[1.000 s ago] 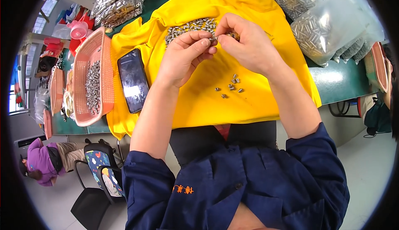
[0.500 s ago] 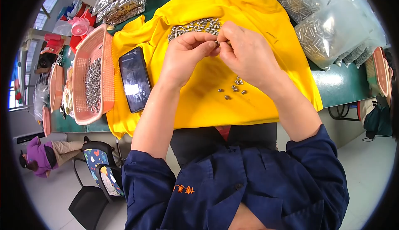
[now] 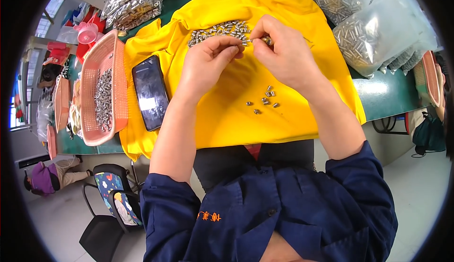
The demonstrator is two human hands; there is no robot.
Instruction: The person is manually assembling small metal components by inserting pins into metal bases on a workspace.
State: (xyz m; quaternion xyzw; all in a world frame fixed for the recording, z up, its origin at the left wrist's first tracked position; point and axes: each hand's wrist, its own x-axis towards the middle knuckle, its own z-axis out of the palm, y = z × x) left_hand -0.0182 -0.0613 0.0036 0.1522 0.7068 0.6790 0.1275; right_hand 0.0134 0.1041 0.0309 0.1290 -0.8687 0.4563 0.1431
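Both hands are raised over a yellow cloth [image 3: 227, 124], in front of a pile of small silvery metal cylinders [image 3: 217, 31]. My right hand [image 3: 289, 53] is closed, pinching a thin metal pin [image 3: 248, 41] that points toward the left hand. Curled fingers of that hand also hold a few metal cylinders [image 3: 267, 40]. My left hand [image 3: 213, 63] has thumb and fingertips pressed together; what they hold, if anything, is too small to make out. A narrow gap separates the two hands. Several loose metal cylinders [image 3: 266, 101] lie on the cloth below the right hand.
A pink basket [image 3: 122, 87] of metal parts stands left, beside a black phone [image 3: 150, 94]. Clear bags of parts [image 3: 362, 42] crowd the right; another bag [image 3: 135, 1] lies back left. Green table [image 3: 385, 96] shows at the edges. A person [image 3: 45, 179] and a chair [image 3: 109, 214] are lower left.
My hands have moved apart, the right one going up and to the right. The thin pin and the cylinders in the right hand's fingers now show.
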